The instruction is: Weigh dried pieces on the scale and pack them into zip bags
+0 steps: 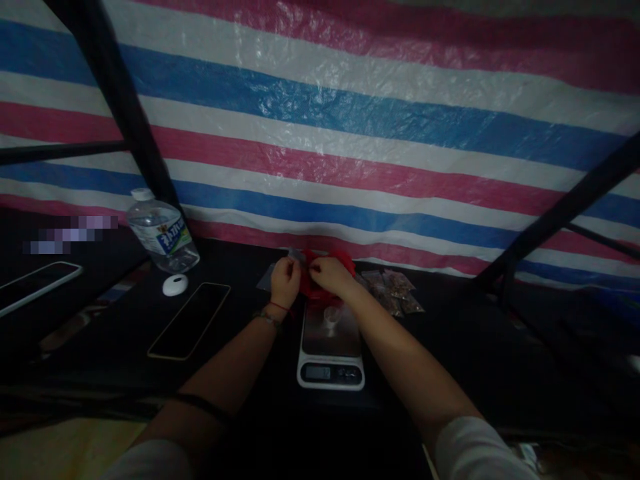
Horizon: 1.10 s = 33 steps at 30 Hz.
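Observation:
My left hand (285, 285) is closed in a pinch on a small clear plastic bag (297, 255), whose top edge shows above the fingers. Close beside it, my right hand (330, 274) has its fingertips pressed together over a red plastic bag (347, 260); what they hold, if anything, is too small to make out. Below the hands lies a white kitchen scale (331, 373) with a metal plate and a lit display. A small clear cup (331, 319) sits on that plate. Several small filled bags (395, 288) lie right of the red bag.
Left of my arms are a dark-screened phone (191, 321), a white earbud case (175, 285) and a clear plastic bottle (163, 233). Another phone (35, 287) lies farther left. Dark metal poles (133, 120) and a striped plastic sheet (350, 153) bound the black table.

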Tool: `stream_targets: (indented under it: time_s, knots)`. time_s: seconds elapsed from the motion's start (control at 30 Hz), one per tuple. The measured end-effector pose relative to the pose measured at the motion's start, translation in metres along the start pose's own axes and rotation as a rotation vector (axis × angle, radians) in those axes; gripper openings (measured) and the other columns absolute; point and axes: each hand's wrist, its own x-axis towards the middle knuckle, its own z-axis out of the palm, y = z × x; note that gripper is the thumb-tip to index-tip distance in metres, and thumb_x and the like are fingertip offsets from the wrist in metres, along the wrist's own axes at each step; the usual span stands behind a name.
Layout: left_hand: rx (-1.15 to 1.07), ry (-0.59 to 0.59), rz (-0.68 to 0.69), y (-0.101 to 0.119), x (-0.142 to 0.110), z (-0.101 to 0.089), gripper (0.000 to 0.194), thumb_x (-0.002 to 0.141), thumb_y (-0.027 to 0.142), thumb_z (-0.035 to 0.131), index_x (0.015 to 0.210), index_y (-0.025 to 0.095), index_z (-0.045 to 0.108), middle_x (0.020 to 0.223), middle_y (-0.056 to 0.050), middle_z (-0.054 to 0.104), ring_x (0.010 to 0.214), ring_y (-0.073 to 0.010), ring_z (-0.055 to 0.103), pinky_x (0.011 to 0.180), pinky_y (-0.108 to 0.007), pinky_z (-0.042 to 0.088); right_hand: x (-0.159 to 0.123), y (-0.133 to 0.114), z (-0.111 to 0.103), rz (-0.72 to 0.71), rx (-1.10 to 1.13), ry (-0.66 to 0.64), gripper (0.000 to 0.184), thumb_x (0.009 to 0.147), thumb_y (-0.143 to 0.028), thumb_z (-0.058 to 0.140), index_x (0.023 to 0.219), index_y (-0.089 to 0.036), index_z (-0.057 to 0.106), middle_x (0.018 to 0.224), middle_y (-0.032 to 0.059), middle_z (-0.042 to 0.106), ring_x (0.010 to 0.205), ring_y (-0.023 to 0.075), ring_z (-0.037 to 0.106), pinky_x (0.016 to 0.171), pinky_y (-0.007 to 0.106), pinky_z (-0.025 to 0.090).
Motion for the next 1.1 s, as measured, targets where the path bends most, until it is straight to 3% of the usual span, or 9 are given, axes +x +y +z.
stream_targets:
  time_s: [0.2,0.33,0.4,0.47,0.57,0.63,0.8,0.93,1.1]
  knots:
    - [0.110,-0.230,0.100,0.005,-0.002,-0.001,0.019,0.088,0.027,0.044,0.077,0.018,0.055,0.077,-0.005,0.061,0.074,-0.0176,0.057,0.069,-0.028,0.043,-0.043,0.018,-0.016,0.358,-0.160,0.128,0.032,0.088,-0.037,0.045,0.097,-0.016,0.067,0.095,0.0151,0.070,0.093,0.0274,0.066,0.080,0.036,0.046]
    - [0.199,-0.339,0.124,0.008,-0.002,-0.002,0.021,0.089,0.027,0.043,0.079,0.017,0.058,0.080,-0.007,0.064,0.076,-0.0191,0.059,0.073,-0.030,0.044,-0.056,0.046,-0.010,0.544,-0.047,0.153,0.044,0.079,-0.048,0.057,0.104,-0.013,0.061,0.097,0.0189,0.068,0.093,0.0310,0.065,0.079,0.039,0.048]
    - [0.234,-0.349,0.119,0.008,-0.001,-0.003,0.021,0.089,0.027,0.043,0.081,0.017,0.060,0.082,-0.008,0.066,0.079,-0.0197,0.061,0.079,-0.032,0.044,-0.057,0.063,-0.001,0.615,0.174,0.171,0.047,0.074,-0.047,0.064,0.104,-0.011,0.059,0.093,0.0190,0.069,0.089,0.0298,0.066,0.076,0.038,0.049]
    - [0.253,-0.363,0.083,0.008,-0.001,-0.004,0.022,0.090,0.027,0.042,0.083,0.017,0.061,0.082,-0.007,0.067,0.079,-0.0197,0.061,0.082,-0.033,0.044,-0.056,0.076,0.011,0.636,0.577,0.114,0.034,0.075,-0.038,0.065,0.097,-0.013,0.060,0.082,0.0129,0.069,0.076,0.0244,0.067,0.068,0.034,0.051]
    - [0.213,-0.390,0.016,0.007,-0.001,-0.004,0.025,0.091,0.028,0.040,0.085,0.017,0.061,0.083,-0.007,0.067,0.077,-0.0189,0.062,0.077,-0.031,0.045,-0.051,0.084,0.028,0.587,1.001,0.089,0.015,0.081,-0.025,0.056,0.094,-0.018,0.059,0.079,0.0043,0.069,0.067,0.0155,0.066,0.064,0.028,0.052]
    - [0.169,-0.381,-0.001,0.007,-0.001,-0.003,0.025,0.092,0.028,0.039,0.089,0.017,0.062,0.087,-0.008,0.068,0.080,-0.0193,0.063,0.076,-0.030,0.046,-0.047,0.085,0.036,0.540,1.230,0.156,0.015,0.083,-0.017,0.050,0.096,-0.021,0.057,0.083,0.0009,0.069,0.069,0.0112,0.066,0.068,0.025,0.053]
    - [0.074,-0.343,0.009,0.005,-0.001,0.001,0.026,0.093,0.026,0.038,0.099,0.016,0.061,0.099,-0.010,0.067,0.092,-0.0205,0.062,0.084,-0.031,0.047,-0.032,0.084,0.043,0.486,1.994,0.263,0.016,0.080,-0.010,0.047,0.089,-0.018,0.057,0.079,0.0045,0.070,0.078,0.0154,0.068,0.079,0.033,0.055]
    - [0.082,-0.375,0.011,0.003,-0.002,0.002,0.025,0.093,0.026,0.036,0.093,0.017,0.059,0.090,-0.009,0.066,0.085,-0.0201,0.062,0.078,-0.031,0.047,-0.021,0.085,0.047,0.433,2.225,0.382,0.020,0.082,-0.013,0.038,0.085,-0.018,0.057,0.078,0.0049,0.070,0.082,0.0191,0.068,0.084,0.045,0.053]
    - [0.091,-0.459,-0.008,0.002,-0.003,0.001,0.023,0.094,0.027,0.035,0.091,0.019,0.056,0.086,-0.007,0.065,0.079,-0.0190,0.063,0.070,-0.028,0.045,-0.010,0.078,0.053,0.434,2.307,0.518,0.026,0.082,-0.011,0.032,0.083,-0.018,0.057,0.071,0.0027,0.068,0.073,0.0142,0.067,0.077,0.032,0.056]
